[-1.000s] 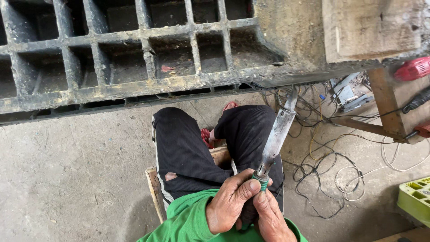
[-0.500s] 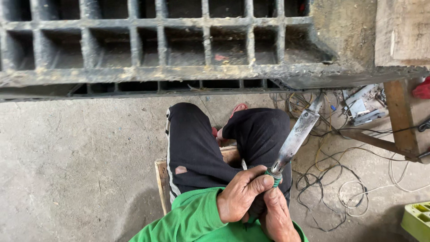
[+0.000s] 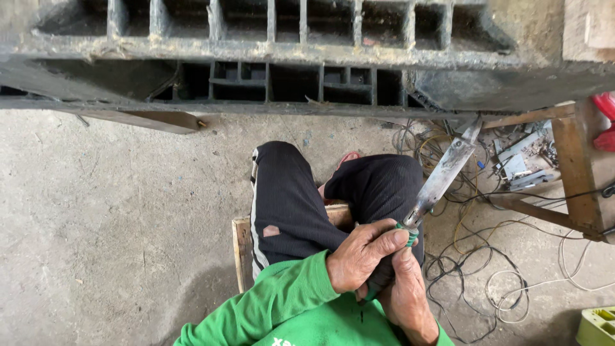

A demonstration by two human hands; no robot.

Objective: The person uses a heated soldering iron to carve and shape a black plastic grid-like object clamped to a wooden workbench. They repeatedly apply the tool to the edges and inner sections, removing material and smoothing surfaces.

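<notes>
Both hands are gripping one tool: the left hand (image 3: pixel 362 259) is wrapping its green handle (image 3: pixel 408 234), the right hand (image 3: pixel 403 296) clasping just below. The metal blade (image 3: pixel 443 174) is still slanting far-right over the knee (image 3: pixel 378 182), little changed, near tangled wires (image 3: pixel 487 256).

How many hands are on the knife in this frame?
2. The left hand wraps the green handle of the knife from the left; the right hand grips just below it. No other hands appear.
</notes>
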